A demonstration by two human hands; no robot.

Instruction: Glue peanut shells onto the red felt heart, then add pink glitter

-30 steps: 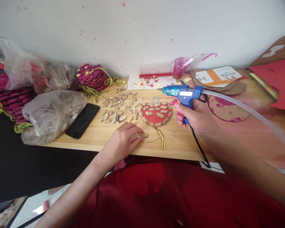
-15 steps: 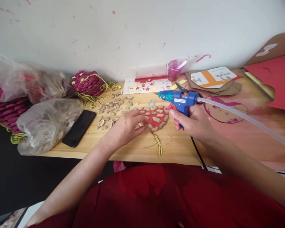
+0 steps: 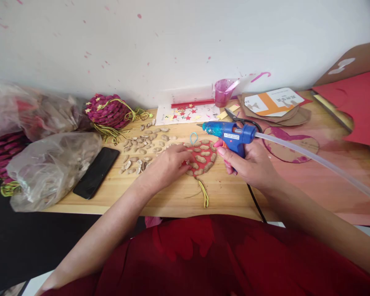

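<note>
Heart point(image 3: 207, 158) is lying flat on the tabletop point(image 3: 172, 201), left hand point(image 3: 166, 164) curling over its edge, can't tell if the fingers are grasping anything. Right hand point(image 3: 256, 165) is clenching the glue gun point(image 3: 234, 136) sideways, probably keeping its tip off skin.

Right hand point(image 3: 249, 158) gripping blue glue gun point(image 3: 231, 133); left hand point(image 3: 169, 164) perhaps touching peanut-covered heart point(image 3: 203, 153).

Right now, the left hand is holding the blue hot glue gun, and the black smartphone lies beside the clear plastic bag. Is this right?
Not quite: the head view shows the blue hot glue gun in the right hand, not the left hand. The black smartphone does lie beside the clear plastic bag.
</note>
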